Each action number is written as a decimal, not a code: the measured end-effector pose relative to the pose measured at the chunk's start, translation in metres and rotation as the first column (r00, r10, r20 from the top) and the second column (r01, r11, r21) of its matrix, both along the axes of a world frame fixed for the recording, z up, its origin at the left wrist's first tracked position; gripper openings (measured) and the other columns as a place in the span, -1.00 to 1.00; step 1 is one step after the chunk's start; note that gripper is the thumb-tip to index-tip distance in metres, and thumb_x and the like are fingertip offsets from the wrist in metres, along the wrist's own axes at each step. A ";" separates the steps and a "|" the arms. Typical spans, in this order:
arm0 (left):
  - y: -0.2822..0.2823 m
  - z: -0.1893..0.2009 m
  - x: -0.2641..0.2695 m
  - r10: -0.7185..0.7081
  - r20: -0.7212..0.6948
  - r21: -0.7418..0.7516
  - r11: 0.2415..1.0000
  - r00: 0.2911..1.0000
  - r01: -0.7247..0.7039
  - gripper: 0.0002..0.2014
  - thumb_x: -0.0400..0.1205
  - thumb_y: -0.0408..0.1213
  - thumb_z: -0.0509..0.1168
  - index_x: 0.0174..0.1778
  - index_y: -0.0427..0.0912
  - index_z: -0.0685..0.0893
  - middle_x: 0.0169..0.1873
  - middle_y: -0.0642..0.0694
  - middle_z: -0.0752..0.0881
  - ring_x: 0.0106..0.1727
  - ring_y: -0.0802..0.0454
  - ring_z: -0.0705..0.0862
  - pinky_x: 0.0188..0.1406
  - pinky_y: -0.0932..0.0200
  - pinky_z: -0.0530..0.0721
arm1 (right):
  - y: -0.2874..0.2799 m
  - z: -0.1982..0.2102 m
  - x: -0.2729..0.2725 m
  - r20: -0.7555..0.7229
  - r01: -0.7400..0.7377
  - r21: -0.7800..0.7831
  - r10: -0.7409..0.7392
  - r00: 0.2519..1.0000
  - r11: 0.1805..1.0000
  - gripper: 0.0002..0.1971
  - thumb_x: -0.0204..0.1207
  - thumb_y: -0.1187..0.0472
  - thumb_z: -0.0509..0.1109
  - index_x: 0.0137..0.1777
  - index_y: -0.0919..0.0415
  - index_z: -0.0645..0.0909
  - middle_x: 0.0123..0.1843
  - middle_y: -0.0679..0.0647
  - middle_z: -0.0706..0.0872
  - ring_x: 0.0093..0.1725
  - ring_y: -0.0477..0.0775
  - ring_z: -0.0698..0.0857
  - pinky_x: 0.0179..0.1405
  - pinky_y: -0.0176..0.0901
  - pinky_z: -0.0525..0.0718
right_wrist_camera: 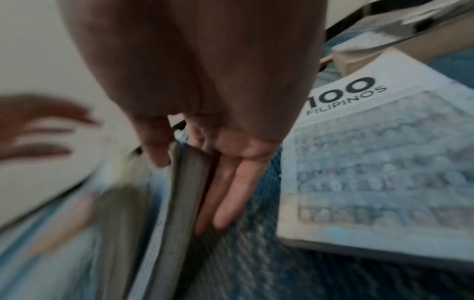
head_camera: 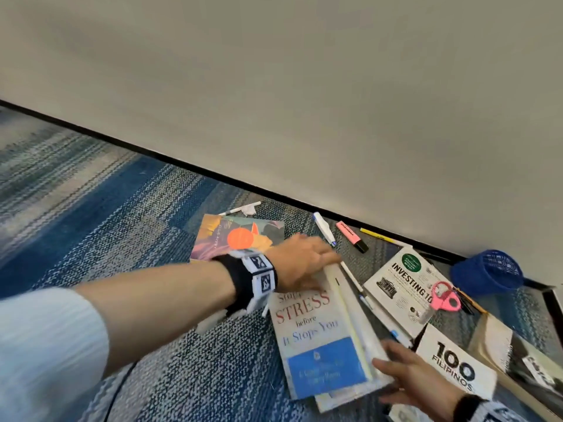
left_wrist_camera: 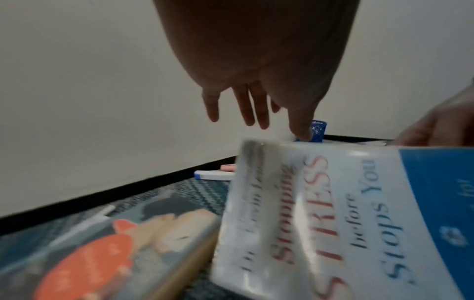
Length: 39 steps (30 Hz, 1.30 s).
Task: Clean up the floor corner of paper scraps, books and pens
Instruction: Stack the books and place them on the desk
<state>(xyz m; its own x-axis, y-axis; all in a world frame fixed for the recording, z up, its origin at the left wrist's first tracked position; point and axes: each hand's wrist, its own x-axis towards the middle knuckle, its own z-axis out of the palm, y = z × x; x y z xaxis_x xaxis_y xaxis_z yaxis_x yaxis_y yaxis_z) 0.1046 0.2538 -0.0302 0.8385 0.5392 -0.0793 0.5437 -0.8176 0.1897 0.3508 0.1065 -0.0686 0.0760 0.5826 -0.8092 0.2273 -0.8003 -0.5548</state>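
The colourful book (head_camera: 237, 237) lay flat on the carpet (head_camera: 128, 226) at the left. The left hand (head_camera: 300, 263), fingers extended, rested on the top edge of the stress book (head_camera: 316, 339). The right hand (head_camera: 417, 376) gripped that book's lower edge, thumb on one side, fingers on the other. The 100 Filipinos book (head_camera: 454, 367) lay just beside it, with the blue basket (head_camera: 487, 274) farther right by the wall.

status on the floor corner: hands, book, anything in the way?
Right hand grips the Stress book at its near edge; left hand open at its far end. Book tilted up off carpet. Pens and Investing book lie just beyond.
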 end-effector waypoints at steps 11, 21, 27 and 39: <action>0.114 -0.044 -0.107 0.779 -0.086 -0.212 0.595 0.621 -0.775 -0.69 0.59 -0.23 0.39 0.27 -0.03 0.70 0.15 -0.22 0.77 0.17 -0.22 0.71 0.12 0.08 0.62 | 0.045 -0.020 -0.027 0.712 -0.662 0.339 0.278 0.645 0.669 -0.79 0.68 -0.03 0.17 -0.18 -0.07 0.52 -0.16 -0.12 0.50 -0.08 -0.05 0.56 0.02 -0.11 0.49; 0.170 -0.109 -0.093 0.891 -0.013 -0.266 0.435 0.454 -0.860 -0.69 0.57 -0.03 0.46 0.15 -0.10 0.79 0.07 -0.29 0.78 0.16 -0.28 0.72 0.14 0.00 0.64 | 0.020 -0.051 -0.042 0.642 -0.654 0.277 0.371 0.671 0.704 -0.77 0.53 -0.16 0.36 0.03 -0.14 0.41 0.02 -0.19 0.42 -0.09 -0.20 0.56 -0.05 -0.20 0.54; 0.148 -0.092 -0.058 0.826 0.131 -0.205 0.564 0.548 -0.800 -0.74 0.64 -0.11 0.38 -0.05 -0.27 0.80 -0.12 -0.39 0.78 0.00 -0.37 0.72 -0.01 -0.11 0.68 | 0.008 -0.049 -0.034 0.635 -0.526 0.232 0.282 0.719 0.818 -0.64 0.51 -0.16 0.39 0.18 -0.01 0.47 0.08 -0.13 0.48 0.00 -0.13 0.61 0.12 -0.15 0.63; -0.075 -0.024 0.125 0.165 0.596 -0.376 0.922 0.786 0.092 -0.89 0.47 -0.32 0.37 -0.31 -0.19 0.57 -0.38 -0.11 0.68 -0.33 -0.12 0.62 -0.31 0.13 0.41 | -0.012 0.027 -0.006 0.375 0.013 0.595 -0.291 0.880 0.803 -0.54 0.58 -0.39 0.02 -0.05 -0.11 0.61 -0.06 0.07 0.79 -0.04 0.14 0.78 0.06 0.31 0.71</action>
